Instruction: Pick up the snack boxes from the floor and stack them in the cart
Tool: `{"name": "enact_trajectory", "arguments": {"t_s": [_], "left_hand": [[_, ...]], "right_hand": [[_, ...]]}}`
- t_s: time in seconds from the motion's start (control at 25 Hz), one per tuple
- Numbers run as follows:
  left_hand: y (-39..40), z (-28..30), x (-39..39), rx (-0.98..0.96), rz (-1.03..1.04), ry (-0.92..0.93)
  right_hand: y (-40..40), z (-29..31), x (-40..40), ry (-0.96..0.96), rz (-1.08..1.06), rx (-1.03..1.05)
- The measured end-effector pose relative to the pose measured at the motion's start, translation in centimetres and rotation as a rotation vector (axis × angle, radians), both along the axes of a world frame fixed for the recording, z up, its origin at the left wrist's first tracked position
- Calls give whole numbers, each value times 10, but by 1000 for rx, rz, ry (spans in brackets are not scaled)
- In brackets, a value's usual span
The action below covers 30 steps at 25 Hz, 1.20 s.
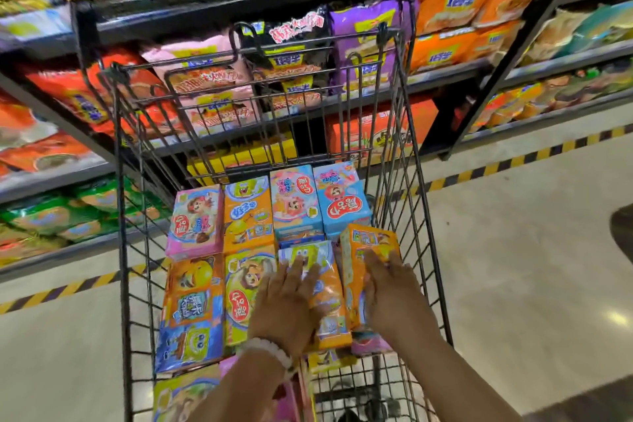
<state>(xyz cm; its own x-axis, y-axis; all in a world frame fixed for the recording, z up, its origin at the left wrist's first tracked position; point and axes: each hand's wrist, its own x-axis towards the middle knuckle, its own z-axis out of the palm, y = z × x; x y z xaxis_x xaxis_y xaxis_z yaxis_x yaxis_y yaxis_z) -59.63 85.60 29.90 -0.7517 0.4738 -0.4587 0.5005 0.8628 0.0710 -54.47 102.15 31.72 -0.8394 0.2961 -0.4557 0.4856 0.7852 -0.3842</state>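
Both hands are in the wire cart [133,181]: the left hand [287,305] lies flat with straight fingers on an orange snack box [325,305], and the right hand [390,295] presses straight fingers on a tilted orange box [363,247] beside it. Left of them lie four boxes in two columns. Beyond, four more boxes form the far row, before shelves [445,75] of noodle packets.

Bright, oversaturated, edges warped and blurred
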Motion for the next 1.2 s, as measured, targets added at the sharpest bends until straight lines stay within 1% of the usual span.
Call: {"name": "enact_trajectory", "arguments": {"t_s": [0.04,0.12,0.24,0.32,0.4,0.56,0.6,0.68,0.76,0.84,1.0,1.12,1.2], "left_hand": [[-1,0,-3,-1,6,0],[-1,-2,-7,-11,31,-61],[4,1,-5,-9,43,-98],[7,4,-7,31,78,-119],[6,6,-7,41,95,-151],[8,6,-5,21,94,-156],[10,6,-9,12,93,-151],[13,5,-16,9,85,-141],[13,7,-19,28,93,-142],[9,17,-18,112,116,-96],[-30,67,-13,316,160,125],[-86,120,-3,471,253,285],[-142,157,13,561,357,445]], "right_hand": [[2,4,-2,-72,-18,-56],[2,11,-5,-124,-50,-137],[0,15,1,-103,19,-9],[-5,9,9,-117,99,104],[-12,-1,14,-79,165,179],[-22,-12,10,-63,117,136],[-25,-13,5,-69,121,154],[-31,-18,0,-109,72,163],[-34,-10,-7,-165,32,161],[-32,2,-8,-143,54,189],[-33,55,-5,92,161,231],[-55,112,-3,253,269,201],[-85,155,3,407,360,171]]}}
